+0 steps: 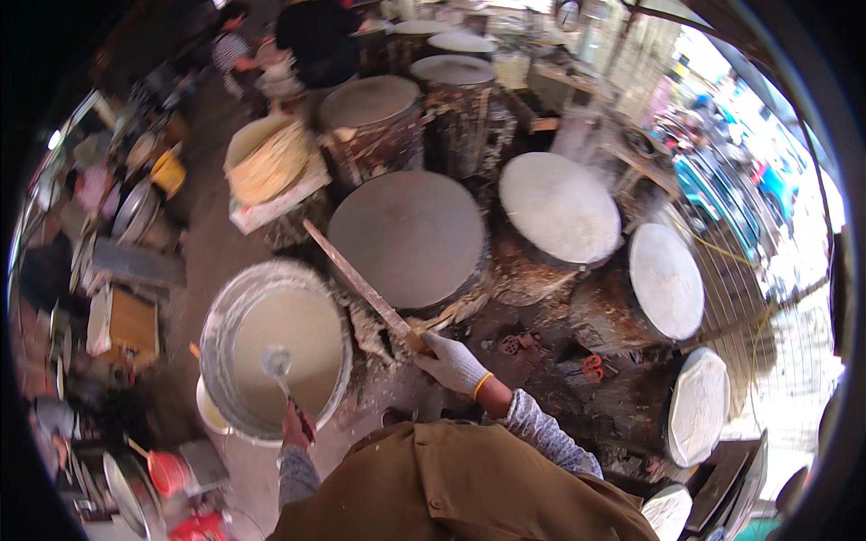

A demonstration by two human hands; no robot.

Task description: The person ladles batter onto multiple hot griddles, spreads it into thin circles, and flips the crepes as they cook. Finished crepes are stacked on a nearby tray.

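My bare left hand [299,426] is wrapped round the handle of a ladle [278,362], whose round bowl sits at the surface of the pale batter [307,323]. That batter partly fills a large metal tub [216,311] with a smeared rim, standing at my front left. In my right hand [453,364], covered by a white knit glove with an orange cuff, is the end of a long flat wooden stick [365,288]. The stick slants up and left over the near left edge of a bare, dark round griddle [410,236].
White sheets cover several griddles curving to my right, including a near one [561,207] and another [666,281]. Stacked thin flatbreads [271,162] fill a box beyond the tub. A red strainer [169,472] lies at lower left. Two people [316,41] are at the far left.
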